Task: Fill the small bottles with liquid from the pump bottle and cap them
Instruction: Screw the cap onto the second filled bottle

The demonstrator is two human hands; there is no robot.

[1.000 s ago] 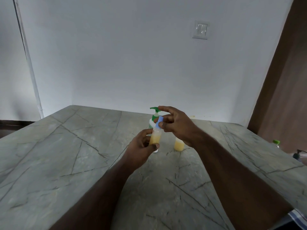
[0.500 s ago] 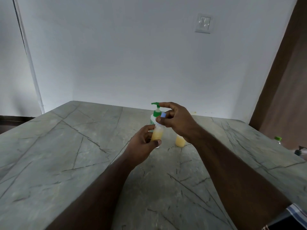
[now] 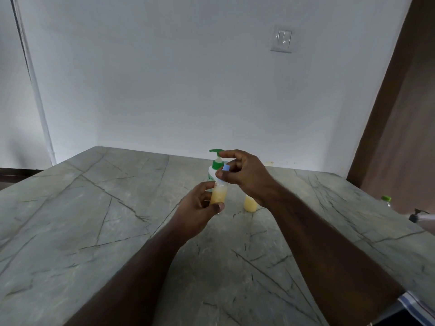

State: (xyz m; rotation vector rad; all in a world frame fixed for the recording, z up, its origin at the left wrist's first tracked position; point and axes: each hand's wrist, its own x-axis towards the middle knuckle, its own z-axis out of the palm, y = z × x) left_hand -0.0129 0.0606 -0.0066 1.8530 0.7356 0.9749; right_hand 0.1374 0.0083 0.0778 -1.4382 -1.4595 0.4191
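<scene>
My left hand point(image 3: 200, 209) grips a small clear bottle point(image 3: 219, 193) of yellow liquid, held upright above the table. My right hand point(image 3: 244, 174) pinches a blue cap point(image 3: 226, 167) at the top of that bottle. Right behind them stands the white pump bottle point(image 3: 213, 171) with a green pump head. A second small bottle point(image 3: 250, 203) of yellow liquid stands on the table point(image 3: 98, 220) to the right, its top hidden by my right wrist.
A white wall with a switch plate point(image 3: 282, 41) rises behind the table. A brown door point(image 3: 400, 137) stands at the right. A green-capped bottle point(image 3: 386, 200) and a dark pump top point(image 3: 417, 215) show past the table's right edge.
Both hands stay together on the small bottle; my right fingers shift slightly around the blue cap. The camera has tilted, moving the scene a little in the frame.
</scene>
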